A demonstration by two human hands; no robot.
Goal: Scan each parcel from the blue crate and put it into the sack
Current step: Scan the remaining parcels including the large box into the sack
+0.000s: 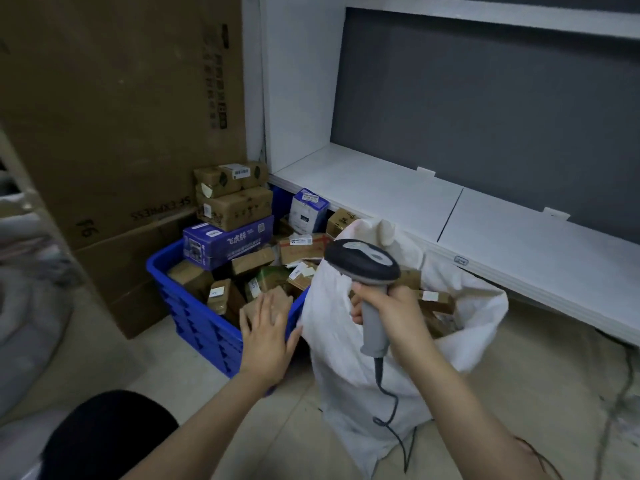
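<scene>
Left hand [266, 336] lies flat, gripping nothing, on a small parcel [282, 297] at the crate's [201, 329] near corner. Right hand [384, 313] grips the scanner [362, 259]. I judge the parcel light, stiff cardboard: pinch opposite sides.

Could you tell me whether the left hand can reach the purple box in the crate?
Probably yes: the left hand rests flat on a brown parcel at the near edge of the blue crate; the purple box faces it unblocked, though brown boxes sit on it.
</scene>
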